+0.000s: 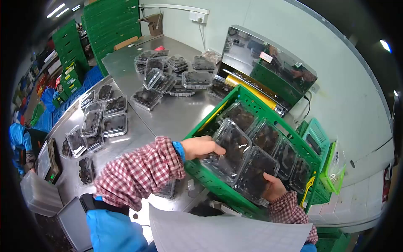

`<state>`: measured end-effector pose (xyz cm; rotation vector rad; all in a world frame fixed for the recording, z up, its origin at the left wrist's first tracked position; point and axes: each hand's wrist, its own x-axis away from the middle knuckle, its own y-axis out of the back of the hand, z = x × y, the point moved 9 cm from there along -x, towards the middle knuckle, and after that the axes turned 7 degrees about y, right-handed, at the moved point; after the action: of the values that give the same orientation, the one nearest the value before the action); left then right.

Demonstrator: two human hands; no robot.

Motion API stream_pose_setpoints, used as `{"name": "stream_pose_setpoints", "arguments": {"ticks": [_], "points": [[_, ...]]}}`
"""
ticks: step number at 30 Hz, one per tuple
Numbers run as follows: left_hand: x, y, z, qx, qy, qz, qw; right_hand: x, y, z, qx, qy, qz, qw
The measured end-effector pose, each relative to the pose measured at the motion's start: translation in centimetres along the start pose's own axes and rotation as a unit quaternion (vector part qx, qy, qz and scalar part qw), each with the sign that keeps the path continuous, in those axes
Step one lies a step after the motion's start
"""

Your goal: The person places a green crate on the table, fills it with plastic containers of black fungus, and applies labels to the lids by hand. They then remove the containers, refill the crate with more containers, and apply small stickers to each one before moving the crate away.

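A green perforated crate stands tilted in front of me, with several clear plastic clamshell boxes of dark contents in it. My left hand grips the left edge of one clamshell box, thumb on the lid and the other fingers mostly hidden. Beside it, my right hand is closed on the right edge of a second clamshell box. These two boxes lie side by side, over or against the near part of the crate. What is inside them is too dark to name.
More filled clamshell boxes are heaped on the steel table, with another group at left. A wrapping machine with a yellow roll stands behind the crate. Green crates are stacked at the back. A person is at far left.
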<state>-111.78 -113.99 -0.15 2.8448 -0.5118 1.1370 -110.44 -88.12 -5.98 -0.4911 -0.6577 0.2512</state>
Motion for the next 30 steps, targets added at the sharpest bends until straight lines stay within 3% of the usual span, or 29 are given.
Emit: {"name": "stream_pose_setpoints", "arguments": {"ticks": [1,2,3,6,7,9,10,11,13,14,15,16,17,19,20,21,23,26,27,29,30], "points": [[-0.8,0.6,0.2,-0.083,0.024,-0.022,0.996,1.0,0.9,0.2,-0.057,-0.03,0.014,0.998],[0.1,-0.2,-0.9,-0.044,0.012,0.011,0.999,2.2,1.3,2.1,-0.047,0.022,0.035,0.998],[-0.1,1.0,-1.5,-0.143,0.017,-0.026,0.989,4.0,1.5,3.7,-0.041,0.07,0.055,0.995],[1.5,2.8,-3.5,-0.468,0.009,-0.232,0.853,8.4,4.8,6.3,0.0,0.12,0.004,0.993],[1.3,2.3,-2.5,-0.465,0.017,-0.23,0.855,9.0,6.5,6.3,0.021,0.126,-0.032,0.991],[2.8,-1.4,-3.7,-0.578,-0.165,-0.253,0.758,7.2,11.4,2.6,-0.004,0.082,-0.051,0.995],[3.3,-2.6,-3.4,-0.545,-0.181,-0.214,0.79,6.1,13.1,0.5,-0.024,0.049,-0.067,0.996],[4.4,-2.8,-3.2,-0.471,-0.247,-0.23,0.815,5.5,13.2,-0.5,0.036,0.04,-0.081,0.995],[10.5,0.6,-3.7,-0.307,-0.35,-0.423,0.777,5.0,13.3,-0.1,0.245,0.117,-0.19,0.944],[12.9,4.0,0.0,-0.196,-0.354,-0.548,0.732,5.7,14.2,1.6,0.441,0.163,-0.22,0.855],[13.6,6.7,4.7,-0.223,-0.296,-0.615,0.696,6.7,14.1,3.2,0.613,0.207,-0.239,0.724],[12.0,8.4,10.8,-0.353,-0.155,-0.645,0.659,8.3,12.2,4.8,0.64,0.288,-0.267,0.66],[9.4,10.3,20.0,-0.324,-0.032,-0.628,0.707,8.8,9.9,5.7,0.645,0.286,-0.264,0.658],[5.7,10.0,30.6,-0.159,0.13,-0.489,0.848,8.3,0.0,7.4,0.572,0.392,-0.113,0.712],[4.5,9.3,32.3,-0.195,0.226,-0.424,0.855,7.7,-4.6,7.3,0.622,0.408,-0.056,0.666],[5.5,9.0,31.7,-0.14,0.169,-0.483,0.848,7.2,-8.6,6.5,0.666,0.421,0.001,0.615],[3.6,9.2,34.2,0.027,0.154,-0.363,0.919,6.1,-13.4,3.9,0.617,0.43,0.115,0.649],[6.0,8.1,32.6,0.272,0.044,-0.347,0.896,7.3,-20.0,-2.3,0.547,0.417,0.299,0.661],[8.6,8.0,30.8,0.261,0.075,-0.379,0.885,8.0,-21.6,-3.9,0.517,0.421,0.35,0.658],[9.8,11.7,34.3,0.224,-0.239,-0.291,0.899,8.2,-22.8,-4.3,0.489,0.424,0.337,0.683],[13.3,10.4,29.9,0.446,-0.099,-0.323,0.829,8.4,-23.1,-4.3,0.458,0.421,0.33,0.71]]}}
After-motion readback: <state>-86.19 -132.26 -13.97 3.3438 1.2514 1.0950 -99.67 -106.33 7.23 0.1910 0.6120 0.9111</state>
